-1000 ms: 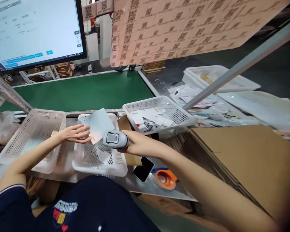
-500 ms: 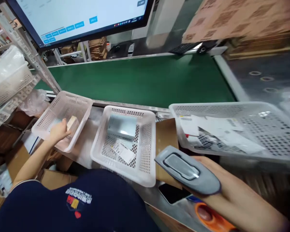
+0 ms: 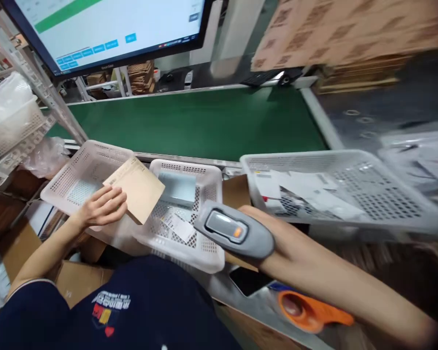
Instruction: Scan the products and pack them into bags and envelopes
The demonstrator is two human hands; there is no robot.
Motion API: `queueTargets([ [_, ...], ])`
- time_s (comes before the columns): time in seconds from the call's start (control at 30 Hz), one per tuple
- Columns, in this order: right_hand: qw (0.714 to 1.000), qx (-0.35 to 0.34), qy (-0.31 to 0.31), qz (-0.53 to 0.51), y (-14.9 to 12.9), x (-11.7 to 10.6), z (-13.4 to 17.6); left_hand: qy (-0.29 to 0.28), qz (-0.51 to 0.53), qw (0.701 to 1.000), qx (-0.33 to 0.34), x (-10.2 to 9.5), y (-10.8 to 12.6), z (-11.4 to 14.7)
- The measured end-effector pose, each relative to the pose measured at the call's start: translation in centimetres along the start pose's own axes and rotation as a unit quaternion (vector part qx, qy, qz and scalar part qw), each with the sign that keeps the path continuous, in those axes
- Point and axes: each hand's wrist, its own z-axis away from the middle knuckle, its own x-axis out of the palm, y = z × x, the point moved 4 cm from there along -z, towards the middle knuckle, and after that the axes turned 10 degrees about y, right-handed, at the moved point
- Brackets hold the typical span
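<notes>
Since the earlier frame, the left hand (image 3: pixel 101 208) had lifted a flat brown envelope (image 3: pixel 136 188) clear of the left perforated basket (image 3: pixel 81 171) and gripped its near edge over the gap beside the middle basket (image 3: pixel 215 253). The right hand (image 3: pixel 253 218) was closed around the smooth grey scanner (image 3: pixel 233 236), held over the middle basket's near right rim.

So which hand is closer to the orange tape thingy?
Right. The right hand, holding the grey scanner, hovers just up and left of the orange tape dispenser. The left hand holds a brown envelope far across, over the baskets.
</notes>
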Motion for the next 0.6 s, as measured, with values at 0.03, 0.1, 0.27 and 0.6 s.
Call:
queueTargets([
  [0.03,1.0,0.008,-0.012,-0.006,0.2,-0.1,-0.1,0.004,0.002,0.999,0.045,0.8,0.5,-0.4],
  [0.1,1.0,0.014,-0.014,-0.003,0.6,-0.1,0.1,0.037,0.004,0.992,0.124,1.9,1.6,-1.2],
  [0.27,0.999,0.0,0.012,-0.051,-0.8,0.9,0.6,0.078,0.07,0.972,0.212,4.9,4.1,-3.1],
  [0.6,0.996,-0.018,0.055,-0.069,-0.8,-0.2,1.6,0.119,0.025,0.963,0.239,9.5,9.8,-2.3],
])
